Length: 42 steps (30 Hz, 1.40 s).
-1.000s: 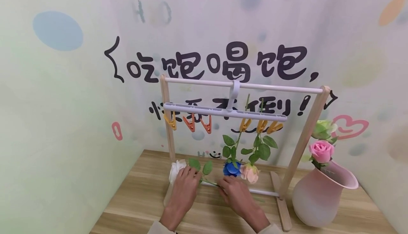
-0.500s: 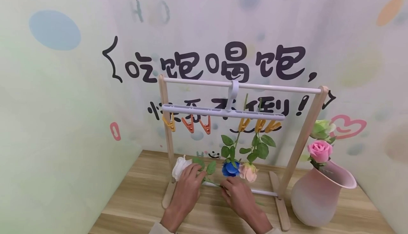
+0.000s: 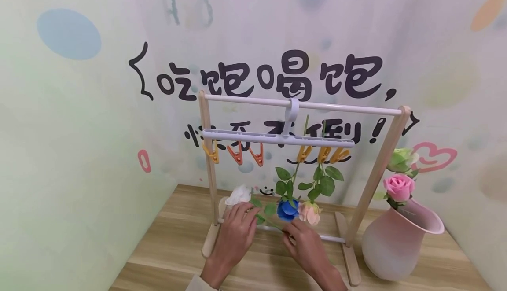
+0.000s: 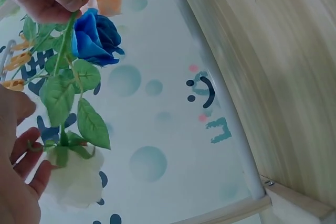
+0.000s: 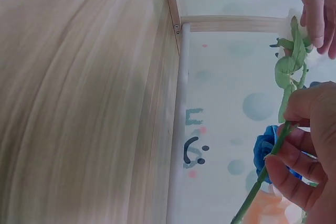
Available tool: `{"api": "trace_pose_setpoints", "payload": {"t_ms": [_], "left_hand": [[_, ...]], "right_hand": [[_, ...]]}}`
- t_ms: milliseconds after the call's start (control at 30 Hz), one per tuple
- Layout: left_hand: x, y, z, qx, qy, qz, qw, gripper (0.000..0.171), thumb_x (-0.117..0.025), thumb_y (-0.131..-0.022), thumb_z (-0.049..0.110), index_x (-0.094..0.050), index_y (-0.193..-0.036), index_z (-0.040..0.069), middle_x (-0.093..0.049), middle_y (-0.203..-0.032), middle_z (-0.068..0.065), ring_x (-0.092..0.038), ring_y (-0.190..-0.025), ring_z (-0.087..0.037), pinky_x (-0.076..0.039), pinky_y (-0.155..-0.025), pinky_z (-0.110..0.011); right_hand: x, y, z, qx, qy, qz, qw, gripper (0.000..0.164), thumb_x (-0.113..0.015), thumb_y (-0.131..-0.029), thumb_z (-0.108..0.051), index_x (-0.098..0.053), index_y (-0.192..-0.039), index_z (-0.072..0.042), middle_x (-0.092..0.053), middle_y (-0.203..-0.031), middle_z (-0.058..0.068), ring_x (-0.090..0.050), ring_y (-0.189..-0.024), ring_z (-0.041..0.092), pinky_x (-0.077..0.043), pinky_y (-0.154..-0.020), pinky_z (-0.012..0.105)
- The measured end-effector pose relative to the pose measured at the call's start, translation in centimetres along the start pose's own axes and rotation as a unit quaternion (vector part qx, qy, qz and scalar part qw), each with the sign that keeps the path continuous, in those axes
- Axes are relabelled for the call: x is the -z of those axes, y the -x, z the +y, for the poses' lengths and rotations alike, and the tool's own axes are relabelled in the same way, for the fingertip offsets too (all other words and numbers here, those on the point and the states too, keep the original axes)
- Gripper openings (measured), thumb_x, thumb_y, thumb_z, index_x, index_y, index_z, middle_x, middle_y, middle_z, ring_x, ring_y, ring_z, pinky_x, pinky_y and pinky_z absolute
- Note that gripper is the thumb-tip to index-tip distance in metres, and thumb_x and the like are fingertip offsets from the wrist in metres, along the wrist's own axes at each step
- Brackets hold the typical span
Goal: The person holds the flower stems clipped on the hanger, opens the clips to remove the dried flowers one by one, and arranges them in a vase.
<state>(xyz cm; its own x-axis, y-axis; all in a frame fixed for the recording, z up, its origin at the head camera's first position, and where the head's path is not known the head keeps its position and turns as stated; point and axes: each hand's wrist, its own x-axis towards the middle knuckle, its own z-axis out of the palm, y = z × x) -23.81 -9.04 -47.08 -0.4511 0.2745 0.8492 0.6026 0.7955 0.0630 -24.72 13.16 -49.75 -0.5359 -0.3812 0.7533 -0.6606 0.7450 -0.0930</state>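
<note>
Free room lies above the white rose (image 3: pixel 239 194); the blue rose (image 3: pixel 288 211) blocks rightward.

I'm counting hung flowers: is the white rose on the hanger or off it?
Off: the white rose is below the hanger, its stem pinched by the right hand and held by none of the clips.

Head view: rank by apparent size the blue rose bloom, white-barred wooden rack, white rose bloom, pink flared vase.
Wooden rack
Pink vase
White bloom, blue bloom: too alike to rank, white partly hidden
</note>
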Motion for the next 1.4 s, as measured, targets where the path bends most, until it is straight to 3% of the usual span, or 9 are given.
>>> {"api": "trace_pose_setpoints", "payload": {"t_ms": [133, 300, 433, 567, 833, 933, 1100, 1233, 1400], "left_hand": [[0.0, -0.1, 0.2, -0.015, 0.004, 0.02, 0.9997, 0.019, -0.064, -0.09, 0.01, -0.07, -0.107, 0.008, -0.065, -0.108, -0.005, -0.06, -0.106, -0.022, -0.05, -0.088, -0.037], [-0.2, -0.6, 0.4, -0.033, 0.016, 0.074, 0.9966, 0.021, -0.051, -0.098, 0.013, -0.069, -0.107, 0.006, -0.065, -0.107, -0.007, -0.062, -0.102, -0.024, -0.05, -0.086, -0.038], [-0.6, -0.8, 0.5, -0.032, 0.031, 0.112, 0.9927, 0.02, -0.055, -0.094, 0.01, -0.068, -0.109, 0.004, -0.065, -0.107, -0.01, -0.063, -0.097, -0.025, -0.051, -0.079, -0.037], [-1.0, -0.7, 0.7, -0.009, 0.039, 0.119, 0.9921, 0.025, -0.061, -0.089, 0.008, -0.066, -0.112, 0.001, -0.065, -0.108, -0.011, -0.063, -0.095, -0.025, -0.051, -0.078, -0.037], [-2.0, -0.9, 1.3, 0.075, 0.083, 0.068, 0.9913, 0.036, -0.072, -0.083, 0.012, -0.064, -0.117, 0.004, -0.065, -0.109, -0.01, -0.063, -0.099, -0.023, -0.052, -0.083, -0.04], [-2.4, -1.3, 1.7, 0.108, 0.094, 0.043, 0.9888, 0.036, -0.073, -0.086, 0.014, -0.064, -0.119, 0.005, -0.065, -0.11, -0.009, -0.062, -0.1, -0.022, -0.052, -0.083, -0.041], [-3.4, -2.0, 2.1, 0.141, 0.123, 0.027, 0.9821, 0.038, -0.075, -0.087, 0.017, -0.063, -0.12, 0.004, -0.065, -0.114, -0.012, -0.062, -0.105, -0.024, -0.052, -0.085, -0.042], [-4.0, -2.4, 2.5, 0.182, 0.169, 0.008, 0.9687, 0.04, -0.072, -0.09, 0.021, -0.06, -0.125, 0.006, -0.063, -0.119, -0.009, -0.06, -0.11, -0.023, -0.051, -0.089, -0.041], [-4.4, -3.0, 3.0, 0.251, 0.217, -0.031, 0.9431, 0.044, -0.066, -0.095, 0.031, -0.054, -0.132, 0.01, -0.059, -0.127, -0.007, -0.058, -0.117, -0.022, -0.05, -0.095, -0.044]], "right_hand": [[0.4, 0.2, 0.3, -0.001, -0.014, 0.021, 1.0, 0.02, -0.078, -0.07, -0.003, -0.067, -0.078, -0.018, -0.059, -0.08, -0.01, -0.052, -0.066, 0.0, -0.041, -0.056, 0.011], [1.2, 0.1, 0.7, -0.001, -0.016, 0.056, 0.998, 0.018, -0.076, -0.071, -0.002, -0.069, -0.08, -0.016, -0.063, -0.081, -0.007, -0.055, -0.065, 0.002, -0.042, -0.054, 0.014], [2.0, 0.2, 1.0, -0.008, -0.005, 0.069, 0.998, 0.018, -0.076, -0.071, -0.002, -0.068, -0.08, -0.015, -0.062, -0.079, -0.006, -0.058, -0.065, 0.002, -0.044, -0.054, 0.014], [3.0, 0.2, 1.3, -0.02, -0.014, 0.067, 0.997, 0.015, -0.073, -0.073, -0.001, -0.07, -0.085, -0.011, -0.063, -0.081, -0.003, -0.06, -0.065, 0.004, -0.045, -0.052, 0.012], [5.1, -0.2, 2.3, -0.024, -0.054, 0.092, 0.994, 0.012, -0.067, -0.079, -0.002, -0.071, -0.09, -0.006, -0.065, -0.082, 0.003, -0.063, -0.066, 0.012, -0.048, -0.052, 0.012], [6.0, -0.4, 2.5, -0.028, -0.051, 0.1, 0.993, 0.01, -0.066, -0.08, -0.004, -0.071, -0.088, -0.005, -0.066, -0.082, 0.004, -0.063, -0.065, 0.012, -0.048, -0.052, 0.012], [7.5, -1.1, 2.8, -0.033, -0.038, 0.129, 0.99, 0.009, -0.068, -0.078, -0.002, -0.071, -0.086, -0.003, -0.065, -0.078, 0.005, -0.063, -0.062, 0.014, -0.048, -0.051, 0.014], [8.7, -1.8, 3.3, -0.023, -0.035, 0.179, 0.983, 0.01, -0.065, -0.078, -0.002, -0.071, -0.085, 0.0, -0.066, -0.076, 0.007, -0.063, -0.061, 0.018, -0.049, -0.05, 0.015], [10.6, -2.5, 4.2, -0.027, -0.022, 0.218, 0.975, 0.011, -0.065, -0.077, -0.002, -0.072, -0.085, 0.001, -0.067, -0.077, 0.008, -0.062, -0.061, 0.018, -0.049, -0.051, 0.014]]}}
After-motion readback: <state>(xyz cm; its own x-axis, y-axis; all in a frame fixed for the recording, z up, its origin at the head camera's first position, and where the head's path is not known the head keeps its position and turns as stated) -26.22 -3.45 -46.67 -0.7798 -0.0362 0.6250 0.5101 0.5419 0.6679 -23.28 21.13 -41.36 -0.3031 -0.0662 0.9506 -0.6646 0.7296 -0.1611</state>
